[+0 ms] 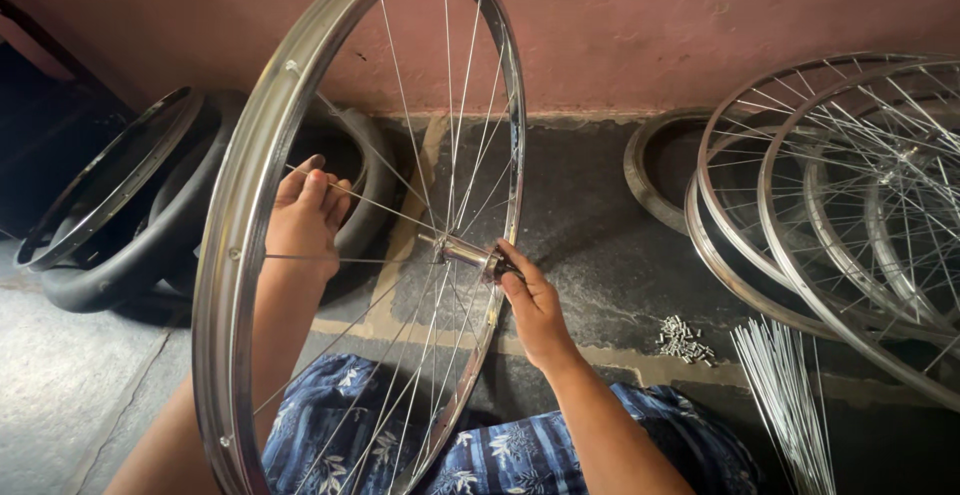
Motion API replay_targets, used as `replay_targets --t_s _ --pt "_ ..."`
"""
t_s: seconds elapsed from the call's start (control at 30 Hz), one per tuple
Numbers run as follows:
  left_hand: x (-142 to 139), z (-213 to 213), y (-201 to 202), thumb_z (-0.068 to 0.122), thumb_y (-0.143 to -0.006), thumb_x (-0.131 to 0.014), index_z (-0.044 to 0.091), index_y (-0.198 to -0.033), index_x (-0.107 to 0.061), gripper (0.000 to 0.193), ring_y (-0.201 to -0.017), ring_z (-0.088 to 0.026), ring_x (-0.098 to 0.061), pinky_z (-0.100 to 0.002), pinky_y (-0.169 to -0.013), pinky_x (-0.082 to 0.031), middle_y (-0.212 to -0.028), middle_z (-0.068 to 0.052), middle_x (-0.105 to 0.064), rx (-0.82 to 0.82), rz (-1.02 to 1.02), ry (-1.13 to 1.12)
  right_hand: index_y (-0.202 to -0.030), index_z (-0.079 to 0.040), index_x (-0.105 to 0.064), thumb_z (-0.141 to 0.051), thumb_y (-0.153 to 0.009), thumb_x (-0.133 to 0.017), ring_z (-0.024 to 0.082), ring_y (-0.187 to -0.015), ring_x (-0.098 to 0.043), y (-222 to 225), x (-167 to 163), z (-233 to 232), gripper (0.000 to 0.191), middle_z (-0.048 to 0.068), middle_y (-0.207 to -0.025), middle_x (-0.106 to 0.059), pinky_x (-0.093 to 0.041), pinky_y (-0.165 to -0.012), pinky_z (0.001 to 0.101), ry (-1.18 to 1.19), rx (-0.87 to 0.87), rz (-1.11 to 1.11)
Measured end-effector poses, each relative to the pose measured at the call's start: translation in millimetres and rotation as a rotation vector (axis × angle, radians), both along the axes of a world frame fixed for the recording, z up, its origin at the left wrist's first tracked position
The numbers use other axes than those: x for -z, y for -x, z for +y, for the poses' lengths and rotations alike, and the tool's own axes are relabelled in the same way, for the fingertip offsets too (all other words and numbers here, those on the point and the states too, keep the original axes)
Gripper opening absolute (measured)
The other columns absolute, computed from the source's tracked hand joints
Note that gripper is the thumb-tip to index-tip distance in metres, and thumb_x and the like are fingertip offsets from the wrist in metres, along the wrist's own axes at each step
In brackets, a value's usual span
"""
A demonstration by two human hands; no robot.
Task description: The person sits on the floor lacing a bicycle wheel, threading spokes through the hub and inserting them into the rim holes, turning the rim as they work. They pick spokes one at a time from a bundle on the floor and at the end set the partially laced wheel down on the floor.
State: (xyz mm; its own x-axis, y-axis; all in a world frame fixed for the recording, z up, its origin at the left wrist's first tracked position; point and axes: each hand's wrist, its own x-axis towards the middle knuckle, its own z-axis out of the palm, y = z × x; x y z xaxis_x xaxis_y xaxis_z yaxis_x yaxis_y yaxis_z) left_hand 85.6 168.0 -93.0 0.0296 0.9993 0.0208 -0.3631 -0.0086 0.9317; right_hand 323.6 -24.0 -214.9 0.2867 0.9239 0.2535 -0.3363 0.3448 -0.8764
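On the dark floor by a pink wall, upright over the lap, light but stiff shiny wheel (250,185), left hand (305,217) pinching thin bendy spoke (370,201), right hand (532,300) gripping hub (462,251), best held there.

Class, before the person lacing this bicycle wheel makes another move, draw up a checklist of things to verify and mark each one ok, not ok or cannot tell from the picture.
1. Wheel rim stands upright over the lap: ok.
2. Right hand has hold of the hub end: ok.
3. Left hand reaches through the wheel with fingers on a spoke: ok.
4. All spokes are fitted: not ok, wide gaps show.
5. Loose spokes and the pile of nipples lie on the floor to the right: ok.
6. Fitted spokes are tight: cannot tell.
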Motion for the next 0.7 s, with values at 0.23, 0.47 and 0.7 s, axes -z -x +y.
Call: replay_targets --t_s 0.23,0.47,0.7 --pt "28.5 26.8 6.8 0.031 -0.098 -0.066 0.013 -0.120 -0.063 0.028 -0.095 -0.016 -0.070 -0.030 -0.086 -0.059 -0.101 -0.002 -0.067 -0.124 -0.057 0.003 -0.152 -0.012 -0.049 -0.018 -0.105 -0.052 0.016 -0.122 -0.062 -0.7 -5.8 -3.6 0.047 0.007 -0.133 -0.066 -0.044 -0.113 0.0356 0.066 0.001 -0.051" --pt "-16.1 8.8 -4.0 0.041 -0.096 -0.071 0.012 -0.112 -0.065 0.033 -0.088 -0.019 -0.070 -0.033 -0.081 -0.058 -0.094 -0.004 -0.069 -0.419 0.411 -0.295 -0.154 -0.013 -0.052 -0.014 -0.105 -0.054 0.017 -0.118 -0.061 -0.5 -11.0 -4.8 0.048 0.011 -0.130 -0.067 -0.046 -0.111 0.0349 0.083 0.001 -0.092" --pt "-124.0 -54.2 -38.9 0.051 -0.094 -0.075 0.011 -0.104 -0.067 0.041 -0.081 -0.021 -0.071 -0.036 -0.077 -0.057 -0.088 -0.005 -0.070 -0.559 1.150 -0.712 -0.150 -0.013 -0.052 -0.014 -0.105 -0.053 0.012 -0.122 -0.060 -0.5 -16.3 -4.6 0.045 0.005 -0.134 -0.067 -0.044 -0.109 0.0301 0.033 0.042 -0.278"
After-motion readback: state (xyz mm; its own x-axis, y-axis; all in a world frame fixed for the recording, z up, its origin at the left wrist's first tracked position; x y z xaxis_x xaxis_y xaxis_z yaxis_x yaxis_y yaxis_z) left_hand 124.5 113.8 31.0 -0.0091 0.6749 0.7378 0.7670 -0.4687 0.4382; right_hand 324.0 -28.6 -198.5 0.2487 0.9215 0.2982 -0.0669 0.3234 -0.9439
